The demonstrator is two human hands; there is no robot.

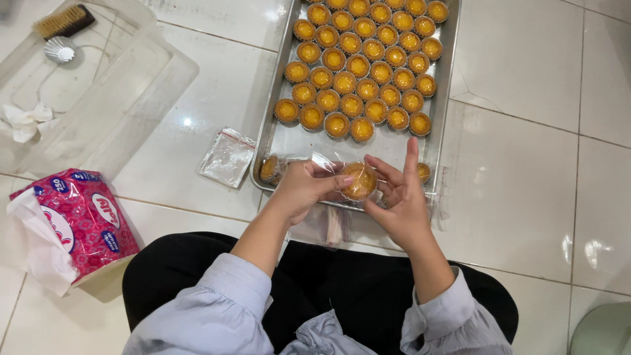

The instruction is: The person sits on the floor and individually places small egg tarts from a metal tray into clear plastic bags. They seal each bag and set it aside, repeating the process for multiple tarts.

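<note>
Both hands meet over the near edge of a metal baking tray on the tiled floor. Between them is a small golden tart inside a clear plastic bag. My left hand grips the bag and tart from the left, thumb across the top. On the right side, my right hand pinches the same tart and bag, its index finger pointing up. Several rows of golden tarts fill the far part of the tray. Two wrapped tarts lie at the tray's near corners.
A loose clear bag lies left of the tray, and a stack of bags lies under my hands. A clear plastic tub with a brush and foil cup stands far left. A pink tissue pack sits near my left knee.
</note>
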